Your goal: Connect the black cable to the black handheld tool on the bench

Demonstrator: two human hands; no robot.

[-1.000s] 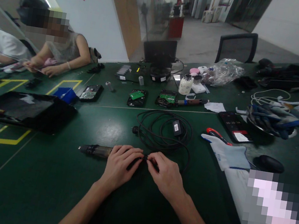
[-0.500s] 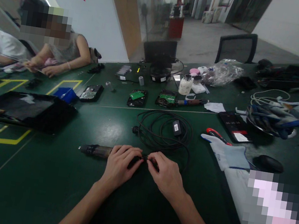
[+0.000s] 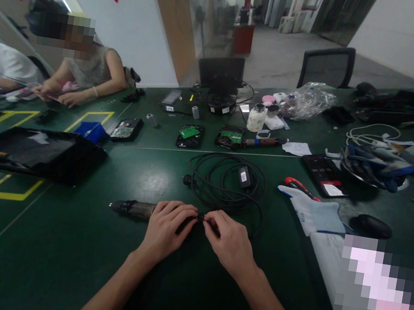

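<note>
An electric screwdriver (image 3: 133, 209) lies across the green table, its bit pointing left. My left hand (image 3: 169, 222) is wrapped over its rear half, fingers closed on the body. Close to its right end, my right hand (image 3: 228, 239) pinches the dark plug end of the power cable; the fingers partly cover the join, so I cannot tell how far the plug sits in. The black power cable (image 3: 219, 199) runs from there into a loose coil behind my hands, with a small black adapter box (image 3: 244, 176) on it.
Behind the coil stand hard drives (image 3: 189, 135) and a second screwdriver (image 3: 266, 142). To the left is a black tray-like casing (image 3: 35, 149) beside a blue box (image 3: 91, 130). A phone (image 3: 324, 174), a glove (image 3: 316, 211) and a mouse (image 3: 372, 225) lie right. Two people sit far left.
Both hands keep the same grip at the screwdriver's right end, with hardly any movement. The view has shifted very slightly.
</note>
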